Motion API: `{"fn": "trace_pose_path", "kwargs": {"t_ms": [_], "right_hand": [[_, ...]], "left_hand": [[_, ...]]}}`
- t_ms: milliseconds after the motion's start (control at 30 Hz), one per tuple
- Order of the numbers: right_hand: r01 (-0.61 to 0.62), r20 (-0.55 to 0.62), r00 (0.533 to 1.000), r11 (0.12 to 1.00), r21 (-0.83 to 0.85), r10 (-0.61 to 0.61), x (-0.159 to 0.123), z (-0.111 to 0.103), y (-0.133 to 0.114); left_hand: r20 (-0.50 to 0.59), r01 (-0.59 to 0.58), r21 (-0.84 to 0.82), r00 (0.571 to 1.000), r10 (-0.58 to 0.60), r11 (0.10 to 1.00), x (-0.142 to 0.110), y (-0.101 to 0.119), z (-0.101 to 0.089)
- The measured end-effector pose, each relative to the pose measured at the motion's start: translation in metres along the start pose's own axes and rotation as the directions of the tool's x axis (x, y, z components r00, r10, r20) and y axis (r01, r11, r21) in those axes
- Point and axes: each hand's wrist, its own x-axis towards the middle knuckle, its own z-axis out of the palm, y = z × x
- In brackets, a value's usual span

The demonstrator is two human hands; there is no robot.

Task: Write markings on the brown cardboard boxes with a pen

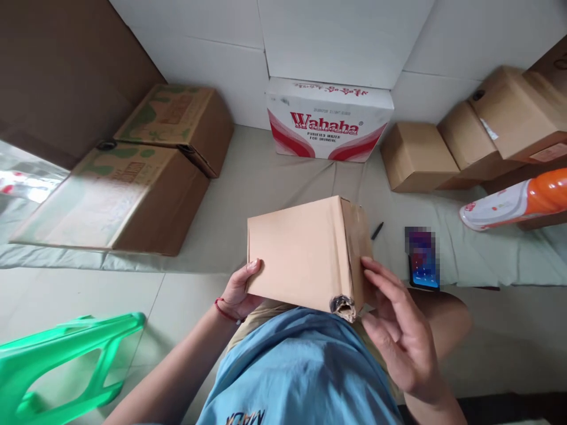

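A plain brown cardboard box [296, 251] is tilted above my lap, in the middle of the view. One near corner of it is torn and crumpled, with dark marks round the hole. My left hand [243, 290] grips the box's left end, its thumb on the top face and the other fingers hidden beneath. At the taped right end, my right hand [398, 324] has its fingers apart, the fingertips touching the box's side. A black pen [377, 231] and a phone [424, 260] with its screen lit lie to the right of the box.
A white and red Wahaha water carton [328, 121] stands against the wall. Brown boxes [146, 183] sit at left, with several more [419, 156] at right. An orange-and-white bottle [514, 200] is at far right. A green plastic stool [75, 354] stands on the floor at lower left.
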Motion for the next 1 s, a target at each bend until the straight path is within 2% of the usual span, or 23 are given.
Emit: {"fn": "trace_pose_path", "kwargs": {"t_ms": [67, 100, 167, 233, 333, 433, 533, 600, 667, 700, 767, 867, 933, 1000], "right_hand": [[-0.110, -0.064, 0.990, 0.981, 0.162, 0.122, 0.001, -0.001, 0.010], [-0.159, -0.083, 0.979, 0.957, 0.242, 0.184, 0.002, -0.002, 0.016], [-0.227, -0.126, 0.948, 0.896, 0.382, 0.294, 0.004, -0.006, 0.028], [-0.272, -0.177, 0.901, 0.834, 0.480, 0.396, 0.006, -0.009, 0.037], [-0.332, -0.228, 0.814, 0.750, 0.573, 0.534, 0.004, -0.013, 0.045], [-0.386, -0.277, 0.739, 0.723, 0.572, 0.614, -0.001, -0.016, 0.048], [-0.421, -0.337, 0.678, 0.721, 0.550, 0.653, -0.006, -0.018, 0.053], [-0.419, -0.347, 0.651, 0.701, 0.577, 0.675, -0.008, -0.020, 0.057], [-0.407, -0.352, 0.637, 0.687, 0.602, 0.686, -0.009, -0.021, 0.059], [-0.403, -0.353, 0.635, 0.685, 0.607, 0.687, -0.009, -0.022, 0.060], [-0.390, -0.349, 0.645, 0.686, 0.615, 0.680, -0.009, -0.022, 0.059], [-0.343, -0.362, 0.679, 0.712, 0.613, 0.639, -0.010, -0.023, 0.056], [-0.304, -0.378, 0.720, 0.754, 0.582, 0.582, -0.010, -0.025, 0.055], [-0.264, -0.386, 0.770, 0.804, 0.532, 0.508, -0.011, -0.027, 0.055]], "left_hand": [[-0.056, -0.020, 0.123, 0.998, 0.027, 0.992, -0.002, -0.001, 0.008], [-0.078, -0.057, 0.214, 0.994, 0.075, 0.975, -0.004, 0.000, 0.014], [-0.043, -0.189, 0.402, 0.974, 0.225, 0.896, -0.008, 0.002, 0.027], [0.059, -0.329, 0.576, 0.930, 0.363, 0.749, -0.012, 0.005, 0.038], [0.222, -0.427, 0.760, 0.879, 0.423, 0.489, -0.018, 0.009, 0.048], [0.348, -0.473, 0.842, 0.843, 0.410, 0.258, -0.020, 0.008, 0.051], [0.478, -0.541, 0.840, 0.779, 0.407, 0.049, -0.018, 0.003, 0.056], [0.532, -0.553, 0.829, 0.742, 0.408, -0.076, -0.016, -0.002, 0.062], [0.538, -0.525, 0.836, 0.726, 0.429, -0.159, -0.016, -0.007, 0.068], [0.524, -0.503, 0.846, 0.724, 0.450, -0.176, -0.016, -0.008, 0.071], [0.476, -0.465, 0.871, 0.728, 0.493, -0.155, -0.018, -0.010, 0.074], [0.418, -0.465, 0.885, 0.764, 0.492, -0.030, -0.022, -0.005, 0.074], [0.426, -0.512, 0.851, 0.801, 0.420, 0.114, -0.026, 0.001, 0.070], [0.435, -0.539, 0.757, 0.837, 0.332, 0.368, -0.028, 0.004, 0.067]]}}
